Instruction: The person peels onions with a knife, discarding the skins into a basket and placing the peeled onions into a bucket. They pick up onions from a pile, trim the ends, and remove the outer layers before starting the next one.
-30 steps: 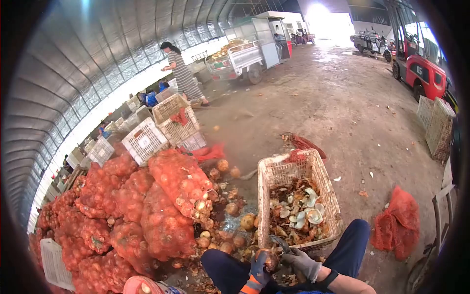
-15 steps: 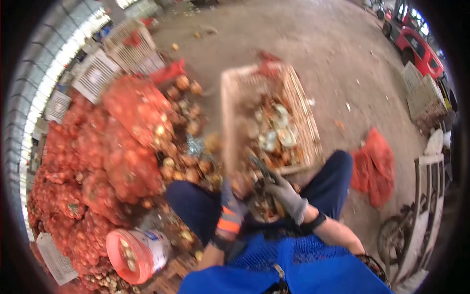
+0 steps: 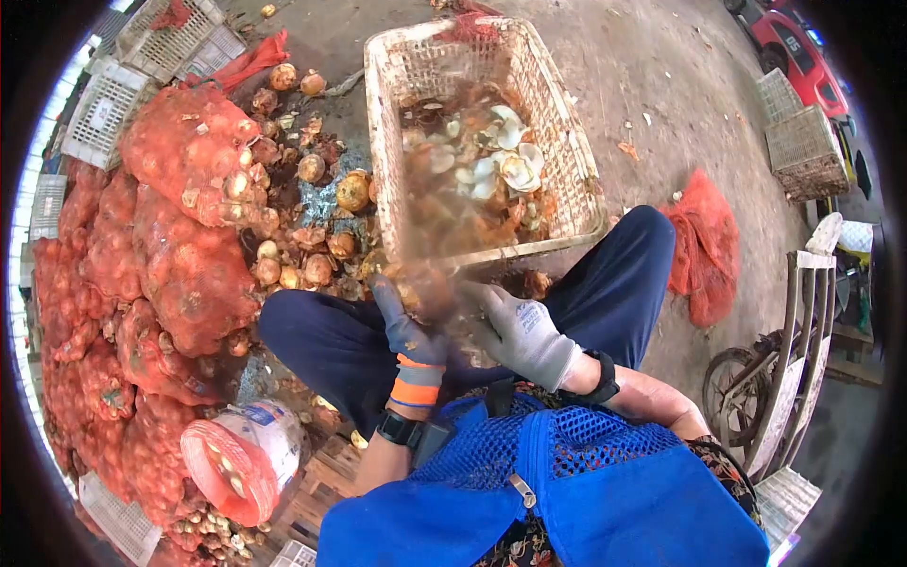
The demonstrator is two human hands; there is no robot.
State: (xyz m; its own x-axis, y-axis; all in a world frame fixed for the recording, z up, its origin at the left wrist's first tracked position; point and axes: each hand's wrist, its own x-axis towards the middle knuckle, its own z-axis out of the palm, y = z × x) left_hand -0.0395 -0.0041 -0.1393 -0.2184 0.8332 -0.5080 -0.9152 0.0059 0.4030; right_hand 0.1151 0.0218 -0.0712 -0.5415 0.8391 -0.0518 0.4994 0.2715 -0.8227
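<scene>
My left hand, in a grey glove with an orange band, is closed around a brown onion that is smeared by motion. Close beside it, my right hand in a light grey glove has its fingers bent inward; what they grip is blurred. Both hands are above my lap, at the near edge of a dirty white crate. Onion skins and pale peeled layers lie inside the crate. Loose brown onions are scattered on the ground to its left.
Red net sacks of onions are piled at the left. A pink-rimmed bucket stands front left, with plastic crates behind the sacks. An empty red net, a cart, more crates and a red vehicle are at the right.
The view has tilted down, so the crate and sacks appear higher. My right hand has moved nearer my left, and the dark tool seen in it before can no longer be made out.
</scene>
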